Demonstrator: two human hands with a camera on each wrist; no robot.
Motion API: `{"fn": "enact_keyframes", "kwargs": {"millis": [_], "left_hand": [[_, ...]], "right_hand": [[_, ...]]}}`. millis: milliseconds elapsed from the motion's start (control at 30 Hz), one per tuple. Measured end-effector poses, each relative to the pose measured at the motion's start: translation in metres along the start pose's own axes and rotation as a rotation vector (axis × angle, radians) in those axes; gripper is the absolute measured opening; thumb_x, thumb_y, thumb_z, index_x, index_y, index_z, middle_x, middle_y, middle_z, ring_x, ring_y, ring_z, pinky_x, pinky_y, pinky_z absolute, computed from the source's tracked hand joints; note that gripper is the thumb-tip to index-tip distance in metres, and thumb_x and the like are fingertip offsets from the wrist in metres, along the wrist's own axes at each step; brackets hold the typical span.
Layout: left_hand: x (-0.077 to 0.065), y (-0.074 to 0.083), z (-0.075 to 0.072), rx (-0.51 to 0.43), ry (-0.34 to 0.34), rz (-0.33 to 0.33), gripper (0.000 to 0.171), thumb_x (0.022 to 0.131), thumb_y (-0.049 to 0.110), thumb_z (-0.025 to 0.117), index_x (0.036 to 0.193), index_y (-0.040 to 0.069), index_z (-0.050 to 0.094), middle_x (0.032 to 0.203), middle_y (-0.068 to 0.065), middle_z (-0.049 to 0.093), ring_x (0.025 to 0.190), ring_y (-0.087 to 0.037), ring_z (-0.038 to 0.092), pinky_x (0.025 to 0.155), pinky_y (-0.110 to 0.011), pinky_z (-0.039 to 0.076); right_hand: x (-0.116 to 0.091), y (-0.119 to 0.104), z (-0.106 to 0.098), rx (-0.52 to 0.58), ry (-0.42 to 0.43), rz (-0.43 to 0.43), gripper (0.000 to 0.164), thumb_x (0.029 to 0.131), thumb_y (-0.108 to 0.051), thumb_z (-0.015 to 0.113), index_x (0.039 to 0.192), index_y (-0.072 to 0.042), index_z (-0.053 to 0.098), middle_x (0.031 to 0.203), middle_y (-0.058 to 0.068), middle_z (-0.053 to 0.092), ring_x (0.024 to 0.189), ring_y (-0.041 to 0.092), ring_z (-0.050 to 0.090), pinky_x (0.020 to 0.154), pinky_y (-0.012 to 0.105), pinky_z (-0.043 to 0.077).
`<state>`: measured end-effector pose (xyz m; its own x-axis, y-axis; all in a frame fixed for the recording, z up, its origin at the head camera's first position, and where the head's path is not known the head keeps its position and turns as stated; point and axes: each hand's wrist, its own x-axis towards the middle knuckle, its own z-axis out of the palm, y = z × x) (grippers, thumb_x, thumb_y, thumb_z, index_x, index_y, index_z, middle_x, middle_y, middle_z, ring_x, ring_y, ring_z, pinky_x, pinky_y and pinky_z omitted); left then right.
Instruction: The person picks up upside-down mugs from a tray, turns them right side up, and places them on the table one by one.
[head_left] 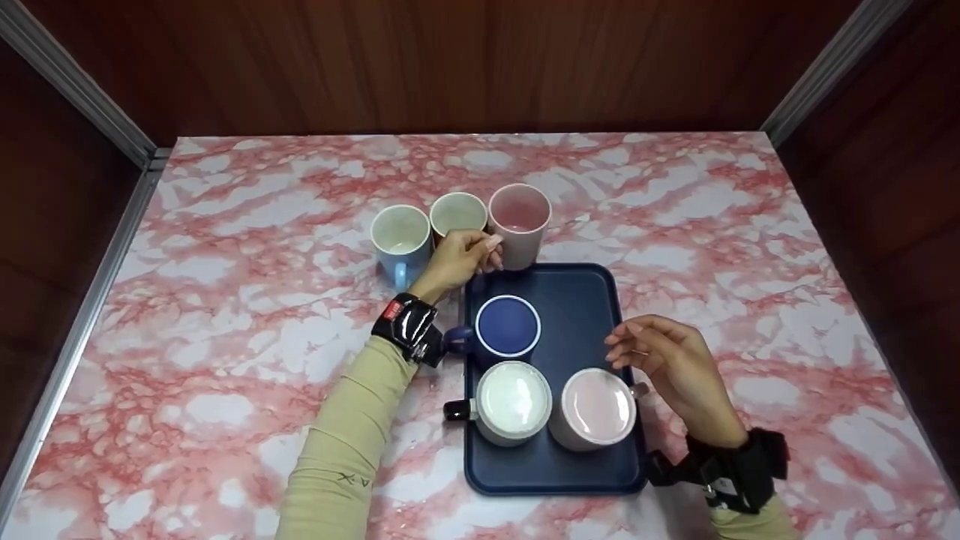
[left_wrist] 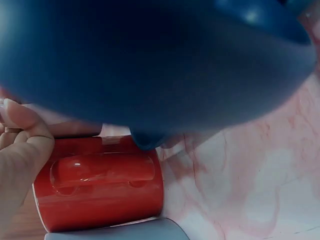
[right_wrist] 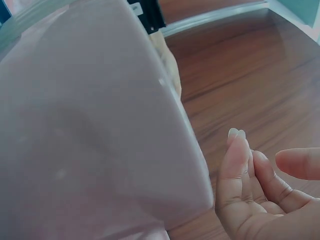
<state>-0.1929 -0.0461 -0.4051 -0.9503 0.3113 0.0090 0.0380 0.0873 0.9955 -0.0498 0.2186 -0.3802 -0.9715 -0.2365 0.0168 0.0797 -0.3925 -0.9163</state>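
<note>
Pink mug (head_left: 523, 236) is upright at upper centre, just past the tray's far edge; left hand has it by its left side.

Biggest first. Red-and-white marbled tabletop (head_left: 225, 337) fills most of the frame, wood-grain panel (head_left: 480, 67) across the top. Navy rounded tray (head_left: 577, 292) lies at lower centre.

Left hand (head_left: 461, 259), upper centre: fingers curled in, thumb and fingertips clamped on the pink mug; exact grip on the handle is hidden. Right hand (head_left: 667, 360), right of centre by the tray's right edge: holds nothing, fingers loosely bent, thumb apart from them, gap clear in the right wrist view.

Mugs at the back, all upright in a row: light-blue mug (head_left: 416, 259) on the left, red mug (left_wrist: 100, 187) in the middle with a pale interior, pink one on the right.

Mugs on the tray, all base up: upturned pale-pink mug (head_left: 596, 409) lower right, white mug (head_left: 514, 405) lower left, dark-blue mug (head_left: 508, 330) above the white one.

Smallest: black handle (head_left: 457, 409) on the white mug and blue handle (head_left: 459, 339) on the dark-blue one, both sticking out past the tray's left edge.
</note>
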Motion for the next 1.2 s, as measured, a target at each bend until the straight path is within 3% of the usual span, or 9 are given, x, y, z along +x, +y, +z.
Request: {"fn": "enact_keyframes", "kwargs": {"millis": [433,667,800,900,1067,1200], "left_hand": [[0.008,-0.003,0.007,0.0,-0.011,-0.18,0.024,0.095,0.01,0.048,0.083,-0.009,0.058,0.07,-0.013,0.064,0.071,-0.02,0.064,0.061,-0.024,0.051],[0.013,0.002,0.004,-0.116,-0.029,-0.275,0.021,0.094,0.008,0.049,0.079,-0.006,0.055,0.081,-0.02,0.063,0.074,-0.021,0.063,0.069,-0.028,0.052],[0.015,0.004,0.003,-0.161,-0.034,-0.31,0.013,0.093,-0.003,0.046,0.096,-0.013,0.053,0.093,-0.029,0.06,0.073,-0.018,0.061,0.071,-0.026,0.052],[0.017,0.005,0.004,-0.175,-0.037,-0.33,0.016,0.091,-0.01,0.043,0.104,-0.016,0.049,0.102,-0.032,0.057,0.08,-0.022,0.061,0.073,-0.026,0.051],[0.019,0.007,0.004,-0.194,-0.035,-0.355,0.018,0.091,-0.011,0.041,0.107,-0.017,0.047,0.106,-0.029,0.055,0.097,-0.031,0.058,0.077,-0.028,0.051],[0.022,0.008,0.005,-0.174,-0.021,-0.364,0.019,0.09,-0.013,0.04,0.108,-0.017,0.046,0.101,-0.024,0.055,0.1,-0.034,0.056,0.078,-0.029,0.05]], "right_hand": [[0.0,-0.001,0.002,-0.021,0.091,0.008,0.018,0.093,-0.001,0.049,0.095,0.013,0.059,0.085,0.019,0.063,0.071,0.025,0.062,0.067,0.033,0.051],[0.002,-0.001,-0.001,-0.003,0.013,-0.011,0.019,0.094,0.0,0.045,0.094,0.007,0.062,0.087,0.017,0.064,0.073,0.024,0.063,0.069,0.032,0.051],[0.002,0.0,-0.002,0.017,-0.008,-0.022,0.019,0.094,0.002,0.043,0.095,0.008,0.062,0.088,0.017,0.064,0.074,0.024,0.063,0.069,0.032,0.051],[0.001,-0.001,-0.002,0.016,0.03,-0.017,0.018,0.093,0.001,0.046,0.095,0.011,0.06,0.086,0.018,0.064,0.073,0.025,0.063,0.068,0.032,0.051],[0.002,-0.001,0.0,-0.007,0.105,0.001,0.02,0.092,0.0,0.049,0.095,0.018,0.056,0.083,0.02,0.063,0.07,0.026,0.062,0.065,0.033,0.051],[0.002,-0.001,0.0,-0.011,0.12,0.007,0.021,0.092,-0.001,0.05,0.095,0.019,0.055,0.083,0.02,0.063,0.07,0.026,0.062,0.065,0.033,0.051]]}}
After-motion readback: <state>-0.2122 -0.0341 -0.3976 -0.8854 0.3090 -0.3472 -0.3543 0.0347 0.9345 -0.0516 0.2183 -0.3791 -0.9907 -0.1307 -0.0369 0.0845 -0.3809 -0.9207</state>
